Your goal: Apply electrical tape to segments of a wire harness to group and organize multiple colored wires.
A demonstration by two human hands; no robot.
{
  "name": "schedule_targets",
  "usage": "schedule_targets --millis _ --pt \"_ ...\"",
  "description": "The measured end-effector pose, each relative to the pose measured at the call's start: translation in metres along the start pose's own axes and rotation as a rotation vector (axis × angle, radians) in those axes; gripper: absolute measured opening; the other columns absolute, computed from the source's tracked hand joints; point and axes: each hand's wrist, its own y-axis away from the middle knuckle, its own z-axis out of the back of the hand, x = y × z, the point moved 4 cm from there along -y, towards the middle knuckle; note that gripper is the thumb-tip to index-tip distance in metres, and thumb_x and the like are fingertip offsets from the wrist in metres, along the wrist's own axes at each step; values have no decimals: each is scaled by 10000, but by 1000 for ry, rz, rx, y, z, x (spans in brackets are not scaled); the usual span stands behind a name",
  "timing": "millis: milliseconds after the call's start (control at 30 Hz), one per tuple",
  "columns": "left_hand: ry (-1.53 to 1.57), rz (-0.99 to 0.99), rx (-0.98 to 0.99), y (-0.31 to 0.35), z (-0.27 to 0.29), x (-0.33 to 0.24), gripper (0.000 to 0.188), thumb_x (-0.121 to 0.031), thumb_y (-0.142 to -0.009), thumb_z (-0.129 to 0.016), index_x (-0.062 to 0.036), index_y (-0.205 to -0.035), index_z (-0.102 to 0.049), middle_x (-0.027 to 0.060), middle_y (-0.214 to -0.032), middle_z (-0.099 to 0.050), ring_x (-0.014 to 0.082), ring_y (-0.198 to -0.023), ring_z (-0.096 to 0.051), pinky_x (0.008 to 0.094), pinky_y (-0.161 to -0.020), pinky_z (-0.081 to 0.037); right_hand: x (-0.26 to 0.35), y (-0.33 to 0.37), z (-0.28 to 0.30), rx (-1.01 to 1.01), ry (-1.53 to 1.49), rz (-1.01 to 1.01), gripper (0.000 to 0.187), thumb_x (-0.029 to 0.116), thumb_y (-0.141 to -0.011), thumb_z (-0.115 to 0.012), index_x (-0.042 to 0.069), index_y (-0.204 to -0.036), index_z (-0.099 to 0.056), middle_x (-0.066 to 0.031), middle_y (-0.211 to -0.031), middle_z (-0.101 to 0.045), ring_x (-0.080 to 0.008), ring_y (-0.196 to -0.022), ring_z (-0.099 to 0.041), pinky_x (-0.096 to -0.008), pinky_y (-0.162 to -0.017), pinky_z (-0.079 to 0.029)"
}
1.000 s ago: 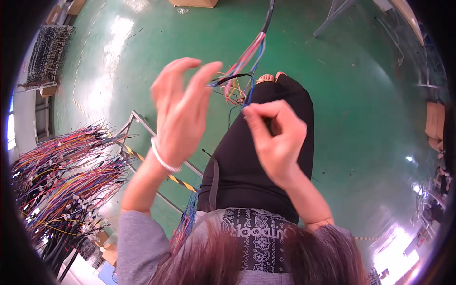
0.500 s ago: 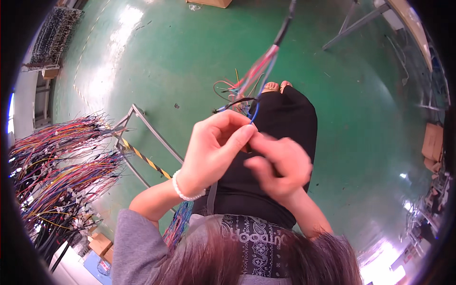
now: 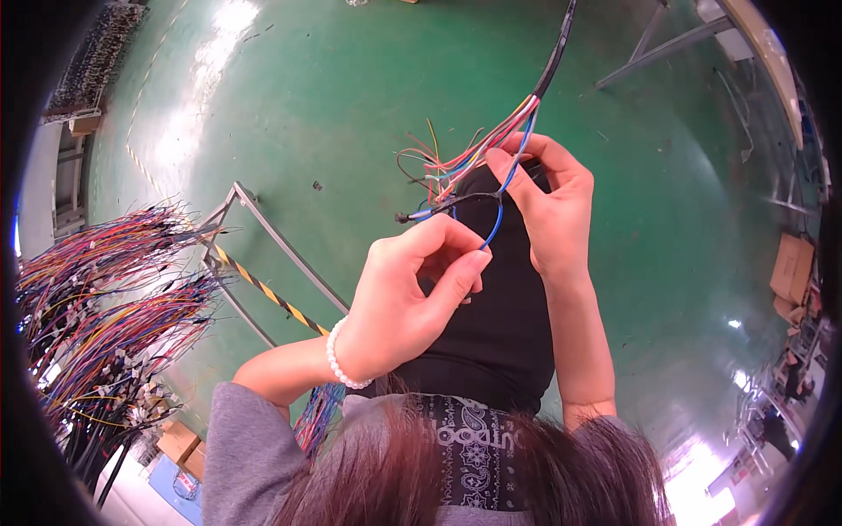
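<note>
The left hand point(image 3: 412, 294) pinches a blue wire point(image 3: 495, 223) between thumb and forefinger; the right hand point(image 3: 548, 206) grips the multicoloured wire bundle point(image 3: 478, 158) above it. Beyond lie a green floor point(image 3: 351, 105) and racks of hanging wires point(image 3: 105, 298) on the left.

You have a black-sheathed cable point(image 3: 554, 54) hanging from above, fanning into loose red, orange, blue and green wires point(image 3: 456, 162), with one blue wire point(image 3: 502, 203) looping down beside a black-tipped lead point(image 3: 438, 209).
</note>
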Motion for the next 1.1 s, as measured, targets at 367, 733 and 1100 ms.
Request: schedule_targets --millis 367,733,1100 --pt "-52 -46 -15 2 7 2 99 -49 -932 -590 45 -962 -575 39 -825 -603 75 -724 -598 219 -630 -498 10 9 4 55 -206 -146 196 101 -916 -589 -45 -1043 -622 -22 -799 -608 -38 -621 -482 -193 -536 -377" --pt "11 21 22 6 7 1 108 -59 -943 -576 41 -983 -573 35 -827 -600 74 -731 -593 220 -636 -500 -3 0 -3 15 -192 -89 157 83 -883 -644 -29 -993 -641 -25 -761 -606 -54 -643 -513 -198 -553 -399" --pt "210 158 -1 -9 19 23 156 -59 -953 -538 48 -1064 -563 59 -793 -622 103 -670 -591 225 -611 -497 8 42 25 132 -169 -626 129 138 -856 -680 25 -860 -618 -37 -770 -618 -54 -592 -491 -188 -489 -346"
